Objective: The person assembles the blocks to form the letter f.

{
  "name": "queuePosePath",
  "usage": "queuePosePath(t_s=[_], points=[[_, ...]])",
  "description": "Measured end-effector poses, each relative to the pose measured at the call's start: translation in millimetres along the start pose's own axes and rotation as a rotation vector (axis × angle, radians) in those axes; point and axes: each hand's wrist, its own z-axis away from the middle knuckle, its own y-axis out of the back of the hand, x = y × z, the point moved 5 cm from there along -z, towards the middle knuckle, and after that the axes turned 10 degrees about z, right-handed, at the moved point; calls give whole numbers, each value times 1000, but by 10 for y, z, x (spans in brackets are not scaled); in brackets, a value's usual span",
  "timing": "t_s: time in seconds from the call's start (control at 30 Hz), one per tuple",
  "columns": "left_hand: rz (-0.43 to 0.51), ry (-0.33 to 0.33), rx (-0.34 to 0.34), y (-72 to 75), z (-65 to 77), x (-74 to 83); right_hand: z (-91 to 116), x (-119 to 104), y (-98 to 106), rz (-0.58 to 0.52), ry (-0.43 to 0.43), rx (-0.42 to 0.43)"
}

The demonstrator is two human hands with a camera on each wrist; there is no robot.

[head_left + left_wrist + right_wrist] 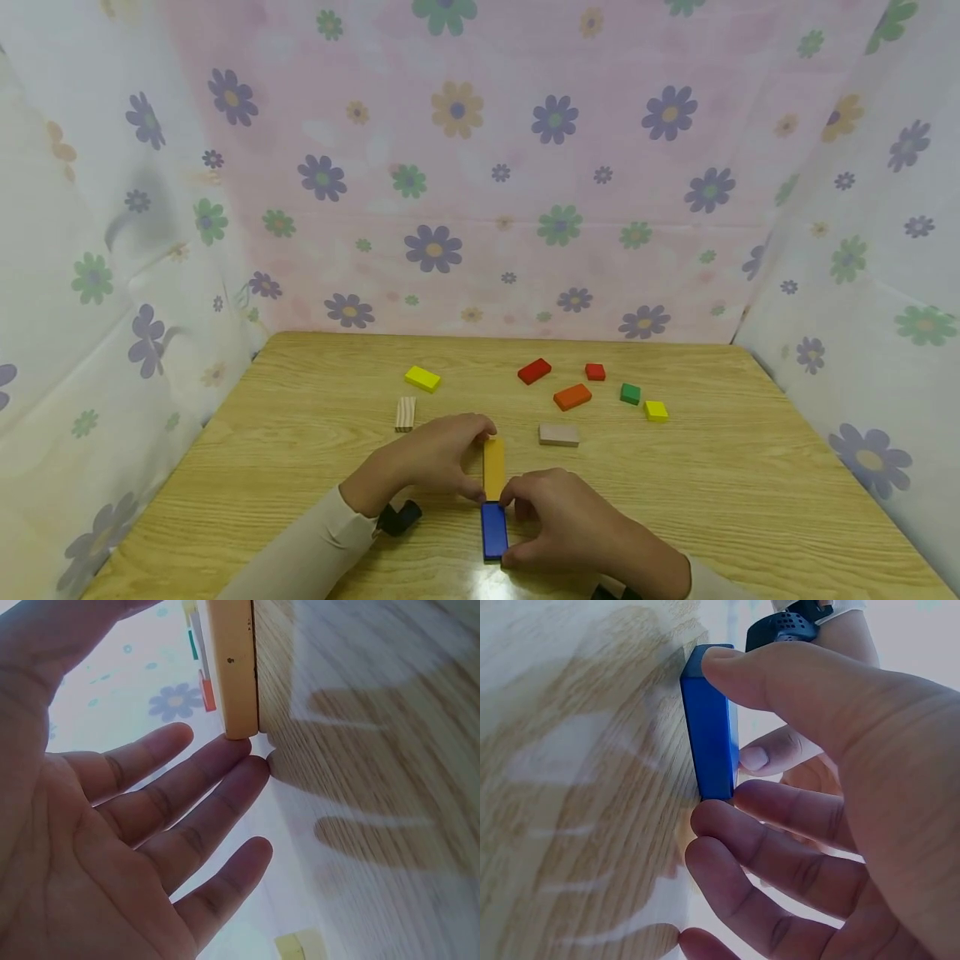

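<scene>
A yellow-orange block point(494, 469) and a blue block point(494, 531) lie flat on the table, end to end in one line. My left hand point(435, 457) pinches the yellow-orange block lengthwise, fingertips at its far end and thumb by its near end. In the left wrist view, fingertips touch the end of that block point(238, 682). My right hand point(573, 521) holds the blue block between thumb and fingers. Its thumb presses the near end of the blue block point(709, 735) in the right wrist view, and its fingertips are at the far end, close to the left thumb.
Farther back on the wooden table point(300, 458) lie a striped wood block point(406, 413), a yellow block point(423, 379), a dark red block point(535, 371), an orange block point(572, 397), a pale wood block point(558, 435) and small red point(595, 372), green point(630, 394) and yellow pieces point(656, 411). Flowered cloth surrounds it.
</scene>
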Motion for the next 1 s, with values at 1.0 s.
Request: queuePosePath(t_s=[1.0], points=[[-39, -10, -17, 15, 13, 18, -1, -15, 1, 49, 13, 23]])
